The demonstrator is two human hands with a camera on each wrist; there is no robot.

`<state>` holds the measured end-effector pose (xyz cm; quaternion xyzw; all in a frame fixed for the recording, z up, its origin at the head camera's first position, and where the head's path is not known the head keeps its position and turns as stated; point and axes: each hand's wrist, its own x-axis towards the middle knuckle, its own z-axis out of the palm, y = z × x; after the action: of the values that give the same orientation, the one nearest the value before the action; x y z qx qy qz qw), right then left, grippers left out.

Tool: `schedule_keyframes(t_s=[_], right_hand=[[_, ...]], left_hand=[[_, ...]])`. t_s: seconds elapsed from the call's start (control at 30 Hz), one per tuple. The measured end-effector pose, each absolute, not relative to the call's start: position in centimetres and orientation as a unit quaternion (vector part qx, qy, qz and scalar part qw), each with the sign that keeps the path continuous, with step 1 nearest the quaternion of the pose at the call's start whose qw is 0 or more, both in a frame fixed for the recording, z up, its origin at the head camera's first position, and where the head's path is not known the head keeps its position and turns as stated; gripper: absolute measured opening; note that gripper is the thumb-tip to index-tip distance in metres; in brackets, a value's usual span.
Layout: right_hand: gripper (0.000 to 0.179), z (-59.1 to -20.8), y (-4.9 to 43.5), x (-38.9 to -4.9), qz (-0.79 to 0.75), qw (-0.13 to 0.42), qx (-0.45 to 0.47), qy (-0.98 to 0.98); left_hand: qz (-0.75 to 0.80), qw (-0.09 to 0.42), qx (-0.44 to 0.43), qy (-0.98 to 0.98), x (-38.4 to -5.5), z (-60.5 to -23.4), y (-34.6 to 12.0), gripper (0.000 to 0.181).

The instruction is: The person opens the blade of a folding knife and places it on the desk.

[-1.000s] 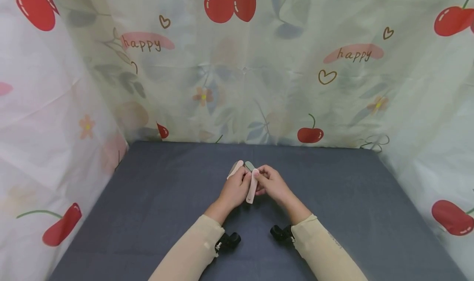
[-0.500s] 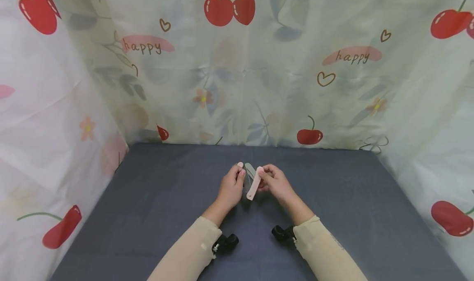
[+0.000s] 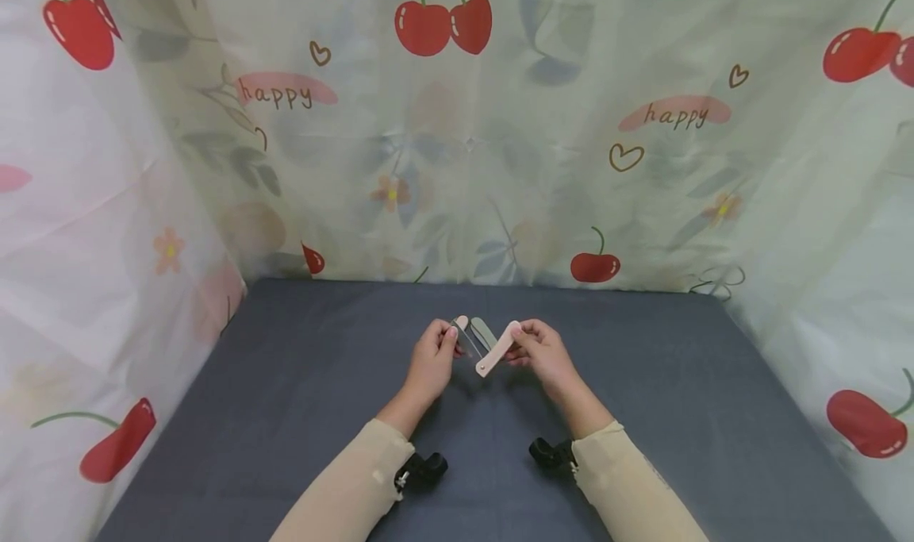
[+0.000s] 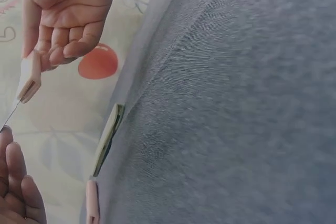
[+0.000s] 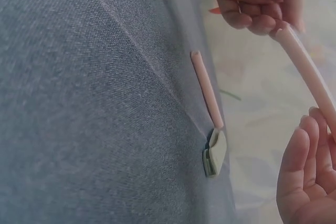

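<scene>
A pink-handled folding knife (image 3: pixel 497 351) is held between both hands, its thin blade swung out at an angle from the handle. My right hand (image 3: pixel 546 355) grips the outer end of the handle. My left hand (image 3: pixel 431 358) pinches the blade near its tip. The left wrist view shows the blade running from the pink handle (image 4: pixel 29 80) down to the left fingertips (image 4: pixel 6 135). Beyond the hands, on the table, lie a green folding knife (image 5: pixel 216 153) and a second pink one (image 5: pixel 206 90), both folded, end to end in the wrist views.
A dark grey cloth covers the table (image 3: pixel 286 415). Curtains (image 3: pixel 471 169) printed with cherries rise at its back and both sides. A black wrist camera (image 3: pixel 428 469) sits on the left wrist and another (image 3: pixel 550 453) on the right.
My hands have moved apart, the left leftward and the right rightward. The blade has swung wider from the handle, and the knives lying behind show more.
</scene>
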<state>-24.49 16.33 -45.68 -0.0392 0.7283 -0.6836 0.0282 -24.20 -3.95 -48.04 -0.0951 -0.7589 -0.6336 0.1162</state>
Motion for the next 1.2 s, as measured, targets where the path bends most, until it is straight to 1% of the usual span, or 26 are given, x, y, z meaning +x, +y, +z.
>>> schedule_keyframes(t_s=[0.17, 0.3, 0.4, 0.53, 0.8, 1.0, 1.2], right_hand=[[0.021, -45.8, 16.7, -24.3, -0.691, 0.029, -0.036, 0.721], [0.021, -46.0, 16.9, -24.2, -0.692, 0.032, -0.032, 0.721], [0.021, -46.2, 17.1, -24.1, -0.692, 0.031, -0.031, 0.720], [0.021, -46.4, 17.5, -24.2, -0.694, 0.037, -0.027, 0.718], [0.027, -46.3, 17.7, -24.4, -0.686, 0.059, -0.045, 0.724], [0.021, -46.3, 18.0, -24.7, -0.685, 0.082, -0.060, 0.722], [0.016, -46.1, 18.6, -25.0, -0.650, 0.122, -0.105, 0.742]], left_hand=[[-0.658, 0.109, -0.072, -0.741, -23.6, -47.7, -4.4, 0.016], [-0.677, 0.100, -0.071, -0.726, -23.4, -48.0, -4.7, 0.016], [-0.680, 0.079, -0.072, -0.725, -23.7, -48.5, -5.0, 0.015], [-0.674, 0.047, -0.070, -0.734, -23.7, -48.1, -5.3, 0.012], [-0.692, 0.012, -0.065, -0.719, -23.9, -47.5, -6.0, 0.010], [-0.688, -0.034, -0.072, -0.721, -24.4, -47.2, -6.6, 0.011], [-0.670, -0.079, -0.115, -0.729, -24.5, -47.1, -8.0, 0.010]])
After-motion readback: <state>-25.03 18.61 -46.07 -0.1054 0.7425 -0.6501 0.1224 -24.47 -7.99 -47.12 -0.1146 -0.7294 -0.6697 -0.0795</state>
